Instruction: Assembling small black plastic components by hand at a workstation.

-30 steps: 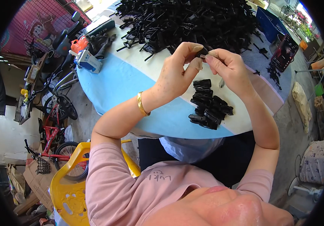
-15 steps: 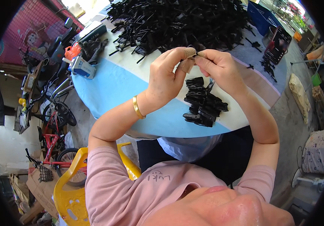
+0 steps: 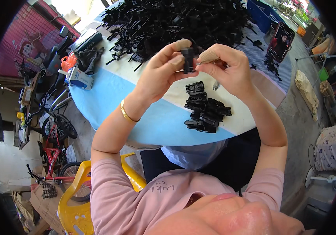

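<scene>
Between the thumb and fingers of my left hand (image 3: 160, 70) is a small black plastic part (image 3: 187, 58), held upright over the table. My right hand (image 3: 230, 68) pinches close to the part's right side; a tan covering wraps its index finger. What those fingertips grip is too small to tell. A short silvery piece (image 3: 216, 85) shows just below the right hand. On the table under both hands lies a stacked row of black plastic parts (image 3: 205, 111). Beyond them spreads a big pile of black plastic parts (image 3: 179, 23).
The round table's cloth (image 3: 109, 98) is blue, cream and pink. A blue-white box (image 3: 80, 78) and dark gloves (image 3: 89, 58) lie at left. A phone (image 3: 281, 42) leans at right by a blue basket (image 3: 264, 15). A yellow chair (image 3: 72, 199) stands lower left.
My hands have moved slightly apart, and the black part now shows plainly in my left hand. The view has shifted a little. The silvery piece has come into sight below my right hand.
</scene>
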`<state>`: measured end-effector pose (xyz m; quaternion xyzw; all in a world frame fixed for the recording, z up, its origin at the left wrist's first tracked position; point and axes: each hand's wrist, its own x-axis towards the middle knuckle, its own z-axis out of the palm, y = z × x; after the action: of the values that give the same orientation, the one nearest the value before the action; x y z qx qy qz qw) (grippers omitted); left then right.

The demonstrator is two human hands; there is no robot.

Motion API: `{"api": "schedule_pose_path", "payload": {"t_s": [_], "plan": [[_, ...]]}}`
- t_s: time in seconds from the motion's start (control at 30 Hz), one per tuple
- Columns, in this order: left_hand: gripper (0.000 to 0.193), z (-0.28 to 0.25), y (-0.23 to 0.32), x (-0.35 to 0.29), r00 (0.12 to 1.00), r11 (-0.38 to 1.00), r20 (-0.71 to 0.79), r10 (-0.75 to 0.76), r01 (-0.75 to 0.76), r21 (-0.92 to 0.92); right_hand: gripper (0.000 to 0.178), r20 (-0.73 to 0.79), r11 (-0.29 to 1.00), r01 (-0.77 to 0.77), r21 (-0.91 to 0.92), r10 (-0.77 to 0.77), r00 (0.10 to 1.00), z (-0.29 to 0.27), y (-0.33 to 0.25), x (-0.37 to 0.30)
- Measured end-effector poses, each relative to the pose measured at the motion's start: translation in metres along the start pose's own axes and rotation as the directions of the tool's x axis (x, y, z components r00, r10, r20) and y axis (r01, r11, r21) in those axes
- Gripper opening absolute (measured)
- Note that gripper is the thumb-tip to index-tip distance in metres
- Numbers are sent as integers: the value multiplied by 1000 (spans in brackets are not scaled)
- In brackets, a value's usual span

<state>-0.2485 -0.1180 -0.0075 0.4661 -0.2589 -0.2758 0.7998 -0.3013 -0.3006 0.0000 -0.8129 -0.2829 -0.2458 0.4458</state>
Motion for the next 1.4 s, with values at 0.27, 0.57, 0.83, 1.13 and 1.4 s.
{"api": "schedule_pose_path", "payload": {"t_s": [0.27, 0.57, 0.83, 1.13, 1.4], "plan": [[40, 17, -15, -10, 986, 898, 59, 157, -167, 406, 21, 36, 891, -396, 222, 398, 917, 7, 6, -1], [32, 1, -12, -6, 980, 874, 10, 201, -184, 450, 16, 177, 789, -488, 372, 456, 872, 10, 4, -2], [24, 6, -17, -9, 939, 776, -51, 341, -250, 579, 17, 145, 801, -485, 350, 466, 873, 17, -2, -5], [21, 7, -22, -9, 813, 465, 102, 573, -425, 776, 15, 11, 883, -412, 226, 421, 907, 20, -8, -10], [31, -8, -26, 3, 945, 241, 192, 266, -258, 936, 18, -34, 900, -341, -270, 345, 938, -42, 30, 6]]}}
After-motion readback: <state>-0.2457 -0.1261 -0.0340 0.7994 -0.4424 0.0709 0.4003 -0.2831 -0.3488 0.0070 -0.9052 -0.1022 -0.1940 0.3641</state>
